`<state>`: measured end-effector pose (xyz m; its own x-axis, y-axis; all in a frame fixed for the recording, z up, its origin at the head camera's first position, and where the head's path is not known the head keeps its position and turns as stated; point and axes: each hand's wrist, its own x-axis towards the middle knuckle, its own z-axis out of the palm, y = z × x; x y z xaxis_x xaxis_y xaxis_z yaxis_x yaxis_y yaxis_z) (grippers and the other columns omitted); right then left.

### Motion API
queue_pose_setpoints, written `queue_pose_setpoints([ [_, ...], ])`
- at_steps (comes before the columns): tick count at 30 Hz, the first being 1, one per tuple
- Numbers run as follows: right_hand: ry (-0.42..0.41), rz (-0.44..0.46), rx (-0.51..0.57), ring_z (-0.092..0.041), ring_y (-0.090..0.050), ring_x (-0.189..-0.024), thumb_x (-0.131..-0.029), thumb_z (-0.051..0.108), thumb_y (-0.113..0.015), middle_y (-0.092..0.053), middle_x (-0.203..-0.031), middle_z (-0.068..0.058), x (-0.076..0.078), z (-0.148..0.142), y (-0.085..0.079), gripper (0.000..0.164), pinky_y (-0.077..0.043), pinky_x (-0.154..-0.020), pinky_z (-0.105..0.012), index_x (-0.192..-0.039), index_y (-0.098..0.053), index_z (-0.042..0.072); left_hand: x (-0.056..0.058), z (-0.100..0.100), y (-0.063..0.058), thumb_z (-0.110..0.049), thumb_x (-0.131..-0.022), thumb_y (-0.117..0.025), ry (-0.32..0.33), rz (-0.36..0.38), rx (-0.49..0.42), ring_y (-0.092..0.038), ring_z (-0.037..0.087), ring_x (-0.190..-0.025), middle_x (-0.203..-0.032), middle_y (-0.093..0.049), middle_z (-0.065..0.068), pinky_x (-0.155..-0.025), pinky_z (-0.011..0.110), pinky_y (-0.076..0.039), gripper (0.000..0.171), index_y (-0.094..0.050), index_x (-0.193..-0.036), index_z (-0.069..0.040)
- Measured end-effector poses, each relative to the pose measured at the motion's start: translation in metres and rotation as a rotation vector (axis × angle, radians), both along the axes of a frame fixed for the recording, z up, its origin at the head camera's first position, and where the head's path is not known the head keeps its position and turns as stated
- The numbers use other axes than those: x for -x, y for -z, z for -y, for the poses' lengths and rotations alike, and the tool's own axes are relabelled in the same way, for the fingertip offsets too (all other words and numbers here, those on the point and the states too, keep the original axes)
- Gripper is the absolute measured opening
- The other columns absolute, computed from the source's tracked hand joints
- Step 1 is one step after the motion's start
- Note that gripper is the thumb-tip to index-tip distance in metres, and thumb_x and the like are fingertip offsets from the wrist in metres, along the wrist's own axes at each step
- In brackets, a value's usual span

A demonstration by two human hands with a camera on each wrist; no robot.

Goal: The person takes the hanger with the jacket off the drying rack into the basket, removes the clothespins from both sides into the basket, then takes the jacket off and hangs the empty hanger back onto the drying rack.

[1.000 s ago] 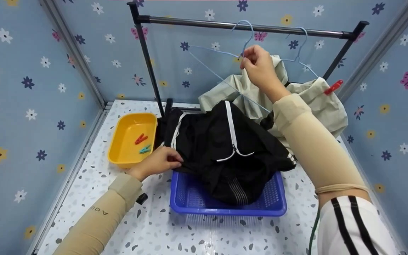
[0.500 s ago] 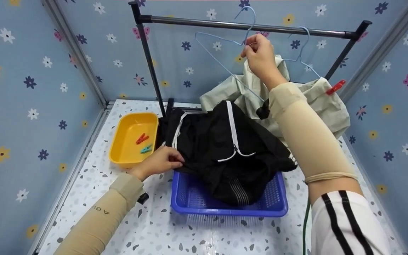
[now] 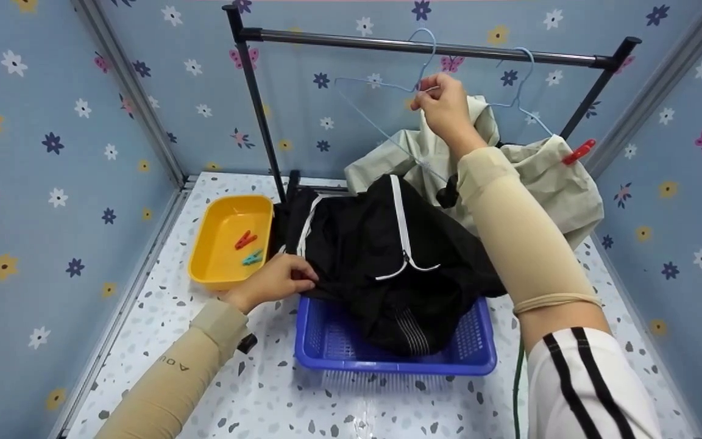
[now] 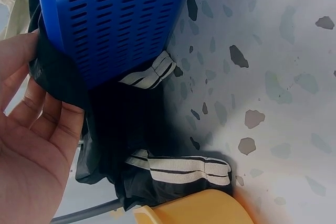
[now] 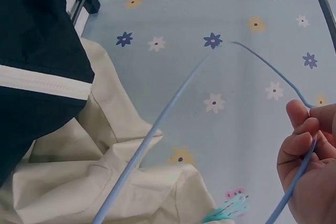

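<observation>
My right hand (image 3: 445, 107) pinches a light-blue wire hanger (image 3: 381, 131) just below its hook. The hook's curve stands above the black rail (image 3: 351, 42); I cannot tell whether it rests on it. In the right wrist view my right hand (image 5: 315, 150) has thumb and fingers on the hanger wire (image 5: 152, 135). My left hand (image 3: 275, 280) pinches the edge of a black jacket (image 3: 363, 244) with a white zip strip. That jacket lies heaped over a blue basket (image 3: 393, 367). In the left wrist view fingers hold the dark cloth (image 4: 60, 77) beside the basket wall.
A beige garment (image 3: 552, 189) hangs on a second blue hanger (image 3: 518, 85) at right, with a red clothespin (image 3: 579, 152) on it. Left of the jacket stands a yellow tray (image 3: 205, 244) holding a red clothespin (image 3: 245, 239) and a teal clothespin (image 3: 253, 257). Patterned walls enclose the sides.
The right hand lifted the hanger, its hook rising well above the rail, then lowered it partway again. My left hand keeps its hold on the jacket's edge.
</observation>
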<state>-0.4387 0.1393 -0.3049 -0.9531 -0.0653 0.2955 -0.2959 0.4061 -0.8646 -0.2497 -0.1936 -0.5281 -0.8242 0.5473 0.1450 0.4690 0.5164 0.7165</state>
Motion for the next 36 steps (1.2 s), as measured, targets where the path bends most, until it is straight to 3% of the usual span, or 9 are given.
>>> queue_pose_setpoints([
  [11,-0.072,0.075,0.071,-0.005,-0.056,-0.062,-0.108,0.005,-0.059,-0.071,-0.078,0.007,0.000,-0.006,0.016,0.007,-0.047,-0.061,-0.020,-0.114,-0.063,0.007,0.000,-0.001,0.000,-0.007,-0.096,-0.081,0.002,0.000,0.007,-0.063,0.010,-0.083,-0.101,-0.082,0.010,-0.078,0.024,-0.055,0.007,-0.085,-0.101,-0.005],
  [17,-0.127,0.100,0.023,-0.005,-0.062,-0.063,-0.105,0.003,-0.066,-0.069,-0.084,0.005,-0.007,-0.015,0.018,0.030,-0.052,-0.059,-0.017,-0.133,-0.060,-0.003,-0.001,-0.001,0.000,-0.007,-0.096,-0.081,-0.006,-0.001,0.010,-0.062,0.009,-0.083,-0.100,-0.081,0.010,-0.078,0.024,-0.054,0.007,-0.084,-0.100,-0.004],
  [24,-0.157,0.136,-0.029,-0.004,-0.068,-0.072,-0.103,0.000,-0.067,-0.068,-0.093,0.004,-0.012,-0.032,0.024,0.046,-0.055,-0.064,-0.017,-0.148,-0.056,-0.006,-0.001,0.000,0.002,-0.004,-0.095,-0.080,0.001,-0.020,-0.010,-0.062,0.008,-0.081,-0.097,-0.081,0.011,-0.076,0.023,-0.054,0.005,-0.084,-0.098,-0.003],
  [36,-0.165,0.110,-0.137,-0.003,-0.065,-0.081,-0.096,-0.004,-0.075,-0.072,-0.098,0.001,-0.035,-0.052,0.039,0.045,-0.056,-0.070,-0.017,-0.139,-0.062,-0.007,-0.001,0.001,0.001,-0.005,-0.095,-0.080,-0.009,0.002,-0.002,-0.062,0.009,-0.080,-0.099,-0.081,0.011,-0.075,0.023,-0.053,0.006,-0.084,-0.099,-0.004],
])
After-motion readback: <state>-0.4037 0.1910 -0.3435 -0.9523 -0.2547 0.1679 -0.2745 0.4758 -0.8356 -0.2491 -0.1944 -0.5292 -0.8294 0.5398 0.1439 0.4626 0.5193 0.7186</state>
